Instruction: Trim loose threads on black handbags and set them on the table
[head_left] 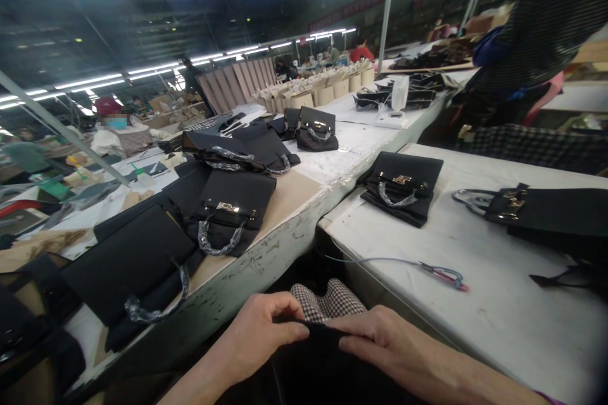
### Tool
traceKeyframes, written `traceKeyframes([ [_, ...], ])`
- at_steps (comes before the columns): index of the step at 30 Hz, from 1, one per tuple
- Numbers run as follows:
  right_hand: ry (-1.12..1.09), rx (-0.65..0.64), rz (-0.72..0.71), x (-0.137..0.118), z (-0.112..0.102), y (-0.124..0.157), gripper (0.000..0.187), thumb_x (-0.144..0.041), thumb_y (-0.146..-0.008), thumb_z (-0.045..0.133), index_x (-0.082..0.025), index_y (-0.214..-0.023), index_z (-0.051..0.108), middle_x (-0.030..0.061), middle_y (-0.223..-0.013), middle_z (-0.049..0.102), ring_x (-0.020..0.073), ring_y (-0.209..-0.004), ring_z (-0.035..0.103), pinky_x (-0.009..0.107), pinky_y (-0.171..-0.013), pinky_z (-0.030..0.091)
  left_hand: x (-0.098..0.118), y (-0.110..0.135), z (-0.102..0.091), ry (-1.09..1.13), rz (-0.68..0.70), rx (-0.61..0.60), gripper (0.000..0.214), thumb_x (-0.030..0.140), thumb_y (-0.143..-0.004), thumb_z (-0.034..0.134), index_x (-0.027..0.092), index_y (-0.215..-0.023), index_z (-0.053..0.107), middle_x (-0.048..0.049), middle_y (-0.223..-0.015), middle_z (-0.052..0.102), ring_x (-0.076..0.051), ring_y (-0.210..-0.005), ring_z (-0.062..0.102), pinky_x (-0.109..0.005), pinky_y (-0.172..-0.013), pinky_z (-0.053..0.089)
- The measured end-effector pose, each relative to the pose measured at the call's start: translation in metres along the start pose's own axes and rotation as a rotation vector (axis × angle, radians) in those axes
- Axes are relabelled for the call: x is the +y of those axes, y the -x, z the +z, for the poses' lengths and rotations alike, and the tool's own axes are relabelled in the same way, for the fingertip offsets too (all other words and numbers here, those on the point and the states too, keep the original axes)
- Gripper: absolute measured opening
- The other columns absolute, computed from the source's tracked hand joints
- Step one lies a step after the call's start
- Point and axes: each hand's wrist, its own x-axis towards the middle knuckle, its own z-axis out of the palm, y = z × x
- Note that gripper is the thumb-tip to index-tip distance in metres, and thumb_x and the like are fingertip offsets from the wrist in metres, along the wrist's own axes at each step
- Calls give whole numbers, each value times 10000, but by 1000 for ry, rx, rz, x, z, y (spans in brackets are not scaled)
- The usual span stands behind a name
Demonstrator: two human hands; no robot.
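Observation:
Low in the view, my left hand [259,332] pinches the top edge of a black piece of bag material [327,367] between thumb and fingers. On the same edge, a short way to the right, my right hand [389,338] is closed with thumb and forefinger. The black piece hangs toward my lap, and its lower part runs out of view; whether it is a whole bag I cannot tell. Behind it shows checked cloth [325,300] over my lap. Small scissors [441,272] with a blue cord lie on the white table [498,310] to my right.
Black handbags with plastic-wrapped handles, such as one handbag [237,199], lie along the long bench [285,228] at left. Another handbag [403,183] and a blurred black bag [555,209] rest on the right table. A masked person [114,130] sits beyond; another person [546,38] stands at right.

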Motion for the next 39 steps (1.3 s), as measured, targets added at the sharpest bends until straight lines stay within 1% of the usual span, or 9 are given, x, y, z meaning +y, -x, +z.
traceKeyframes([
  [6, -11, -38, 31, 3, -5, -6, 278, -282, -958, 489, -215, -1038, 747, -24, -796, 646, 168, -772, 592, 238, -723, 446, 2, 0, 5, -116, 62, 56, 124, 235, -792, 668, 154, -699, 660, 46, -623, 580, -108, -606, 483, -212, -572, 355],
  [12, 203, -67, -56, -1, -2, -25, 246, -250, -959, 471, -187, -948, 709, -28, -725, 559, 123, -651, 504, 226, -633, 386, 2, -4, 7, -45, 60, 40, 90, 217, -770, 679, 149, -718, 653, 42, -651, 591, -109, -630, 491, -207, -580, 364],
  [15, 264, -18, -64, -2, 5, -36, 252, -210, -934, 448, -190, -873, 692, -36, -672, 517, 115, -613, 478, 222, -604, 362, 1, -4, 7, -7, 64, 47, 62, 203, -763, 682, 151, -740, 657, 43, -669, 611, -112, -645, 511, -206, -594, 384],
  [20, 262, 119, 100, -2, 14, -45, 175, -151, -760, 493, -184, -591, 525, -52, -559, 353, 104, -535, 376, 223, -520, 292, 2, -4, 9, -70, 101, 64, 98, 179, -791, 617, 171, -792, 714, 27, -730, 691, -137, -707, 580, -222, -649, 415],
  [23, 194, 115, 123, -1, 15, -43, 197, -175, -756, 494, -191, -566, 442, -53, -549, 333, 100, -524, 358, 224, -497, 266, 1, -3, 9, -43, 60, 67, 114, 179, -778, 612, 162, -776, 725, 23, -715, 692, -130, -673, 567, -219, -607, 398],
  [26, 142, 81, 101, 1, 14, -39, 257, -199, -796, 496, -193, -562, 390, -55, -548, 327, 95, -524, 333, 224, -477, 239, 1, -2, 5, 114, -21, -17, 143, 178, -757, 622, 139, -825, 742, 8, -727, 708, -120, -636, 565, -213, -581, 396],
  [31, 67, 36, 72, 5, 10, -33, 271, -249, -870, 489, -174, -611, 516, -54, -574, 354, 93, -542, 328, 221, -480, 250, -1, 1, -1, 163, -41, -77, 241, 167, -766, 602, 128, -933, 771, -12, -751, 739, -127, -644, 595, -225, -623, 427],
  [35, 8, 8, 42, 8, 8, -30, 300, -317, -923, 490, -152, -759, 680, -51, -593, 382, 96, -549, 328, 217, -491, 279, -3, 5, -6, 180, -7, -159, 297, 181, -819, 561, 160, -1036, 763, -22, -879, 752, -145, -743, 624, -247, -706, 448],
  [39, 31, -19, 21, 6, 7, -29, 339, -352, -959, 472, -152, -853, 725, -43, -614, 437, 106, -564, 375, 213, -509, 317, 0, 10, -15, 232, -16, -250, 320, 160, -834, 522, 172, -1085, 721, -24, -935, 727, -130, -758, 595, -241, -711, 427],
])
